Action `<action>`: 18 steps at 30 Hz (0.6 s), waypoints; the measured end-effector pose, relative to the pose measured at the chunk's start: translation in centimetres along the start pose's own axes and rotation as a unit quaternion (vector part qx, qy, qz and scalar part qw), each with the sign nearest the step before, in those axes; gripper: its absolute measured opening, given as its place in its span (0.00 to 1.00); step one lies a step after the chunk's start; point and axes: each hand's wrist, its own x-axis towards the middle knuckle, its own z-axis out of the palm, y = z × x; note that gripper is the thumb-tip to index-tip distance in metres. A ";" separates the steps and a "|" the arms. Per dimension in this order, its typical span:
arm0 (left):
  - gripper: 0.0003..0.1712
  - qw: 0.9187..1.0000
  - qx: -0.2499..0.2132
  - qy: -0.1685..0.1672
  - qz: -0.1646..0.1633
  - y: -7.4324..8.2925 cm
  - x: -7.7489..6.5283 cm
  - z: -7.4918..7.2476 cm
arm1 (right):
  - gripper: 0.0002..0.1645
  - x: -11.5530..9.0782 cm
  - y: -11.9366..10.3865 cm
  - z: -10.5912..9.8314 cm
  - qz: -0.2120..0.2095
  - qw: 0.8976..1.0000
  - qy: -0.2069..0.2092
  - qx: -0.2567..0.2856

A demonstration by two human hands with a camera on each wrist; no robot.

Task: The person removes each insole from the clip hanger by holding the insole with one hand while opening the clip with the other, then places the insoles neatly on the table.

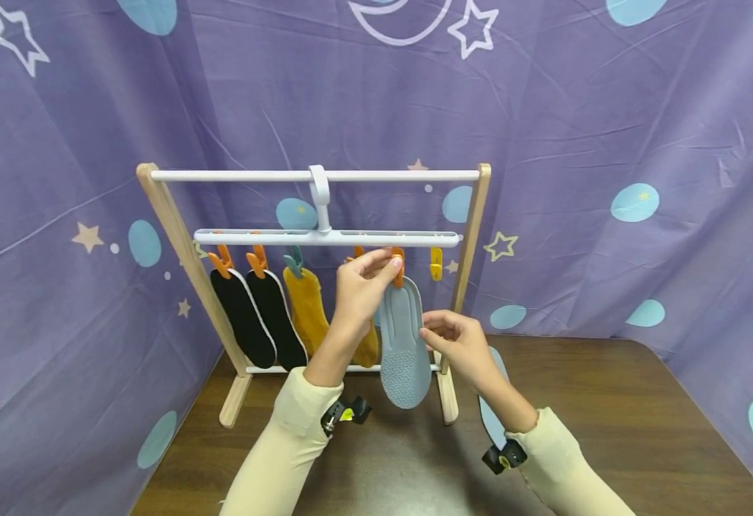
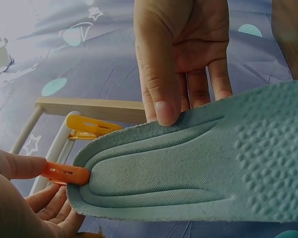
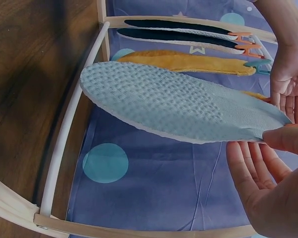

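The hanger (image 1: 273, 238) looks like smooth white plastic. Beneath it, the light-blue insole (image 1: 405, 365) has a matt, fabric-like face, finely woven and grooved near the clip, rough with raised bumps farther down. Its orange clip (image 2: 64, 173) looks like smooth plastic. Also under the hanger, the mustard insole (image 1: 307, 301) looks fuzzy and the black insole (image 1: 242, 315) matt. Behind the hanger, the curtain (image 1: 576, 143) is creased cloth; below, the tabletop (image 1: 576, 401) shows glossy wood grain.

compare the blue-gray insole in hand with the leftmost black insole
The blue-gray insole is pale, while the black insole is dark with a white edge. The blue-gray insole shows grooves and a bumpy lower part; the black insole looks plain. The right hand pinches the blue-gray insole; no hand touches the black insole. Both have an orange clip at the top.
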 end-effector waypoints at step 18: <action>0.16 0.999 -0.032 0.012 -0.014 0.0 0.1 0.2 | 0.15 -0.4 0.1 -0.1 0.000 1.000 0.006 -0.006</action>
